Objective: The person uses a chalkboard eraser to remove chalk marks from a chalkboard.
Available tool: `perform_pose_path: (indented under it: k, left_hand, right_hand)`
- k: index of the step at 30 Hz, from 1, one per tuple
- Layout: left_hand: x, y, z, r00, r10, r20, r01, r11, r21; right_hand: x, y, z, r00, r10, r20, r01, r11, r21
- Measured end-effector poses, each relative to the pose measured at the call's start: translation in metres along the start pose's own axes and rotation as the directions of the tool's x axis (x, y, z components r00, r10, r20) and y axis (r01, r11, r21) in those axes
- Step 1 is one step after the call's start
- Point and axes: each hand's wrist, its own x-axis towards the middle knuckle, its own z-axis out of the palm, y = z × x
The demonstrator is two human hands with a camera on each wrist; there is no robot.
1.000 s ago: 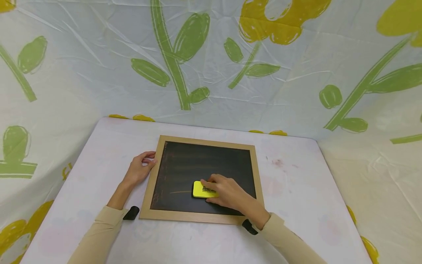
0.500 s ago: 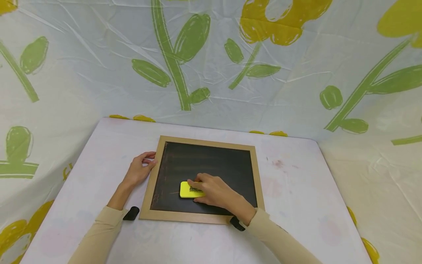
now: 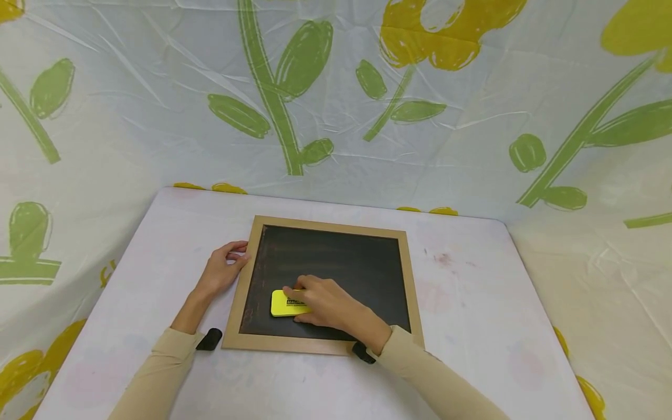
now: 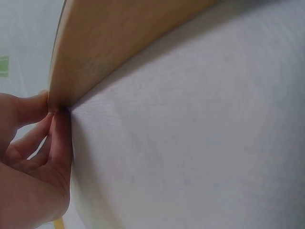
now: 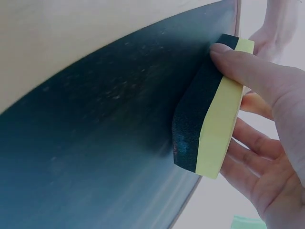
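My right hand holds a yellow and black board eraser, thumb on one long side and fingers on the other. The eraser's dark felt faces the blackboard, over its lower left part. In the right wrist view the thumb lies along the side of the eraser, with faint dusty marks on the board nearby. At the left edge of the wooden frame, my left hand pinches the rim; in the left wrist view thumb and fingertips meet the wood.
The blackboard lies on a pale table with a few reddish stains to its right. Behind the table and at both sides hangs a flower-printed sheet. Black bands show at both sleeve cuffs.
My right hand has slid the eraser leftward across the lower part of the board. A short chalk streak left of the eraser earlier is now covered by it. The left hand stays put.
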Motion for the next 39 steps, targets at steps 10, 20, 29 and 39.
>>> perform_pose_path:
  k: [10,20,29,39]
  left_hand:
    - [0.0,0.002,0.0,0.999,-0.032,0.009,0.032,0.999,0.005]
    - [0.001,0.0,-0.001,0.999,-0.038,0.013,0.038,0.999,0.002]
    - [0.001,0.0,0.001,0.999,-0.031,0.012,0.031,1.0,0.0]
    - [0.0,0.0,-0.001,1.0,-0.003,0.003,0.003,1.0,-0.009]
  right_hand:
    - [0.013,-0.009,-0.001,1.0,-0.015,0.022,0.015,1.0,-0.011]
    - [0.016,-0.013,0.0,1.0,-0.016,0.019,0.016,0.999,-0.047]
    - [0.008,-0.011,-0.002,0.999,-0.004,0.032,0.007,0.997,-0.074]
    - [-0.007,-0.002,-0.003,0.999,0.027,0.041,-0.024,0.998,-0.063]
